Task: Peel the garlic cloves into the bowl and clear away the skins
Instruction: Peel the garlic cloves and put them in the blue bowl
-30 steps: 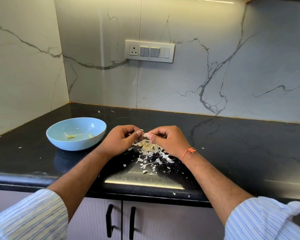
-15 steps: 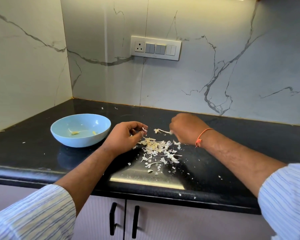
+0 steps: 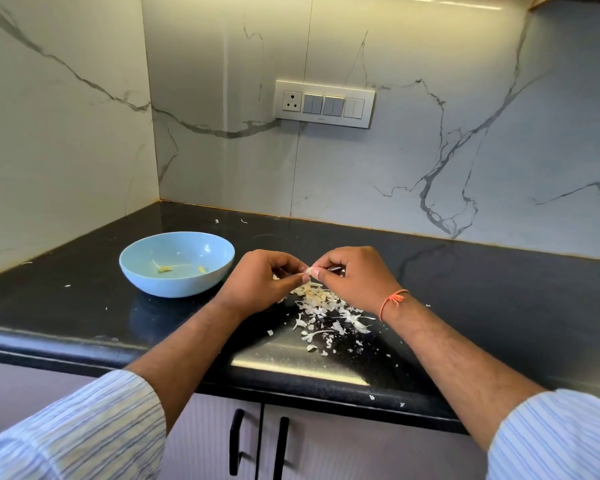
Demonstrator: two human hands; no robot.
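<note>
black counter — left hand, right hand both pinch pale garlic clove (papery).

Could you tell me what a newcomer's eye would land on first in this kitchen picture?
Probably the two hands, left hand and right hand, pinching a garlic clove together above a pale heap of skins on the black counter. Next, the blue bowl to their left.

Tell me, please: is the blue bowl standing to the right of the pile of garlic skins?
No, the blue bowl stands on the counter to the left of the garlic skins, beyond the left hand.
</note>
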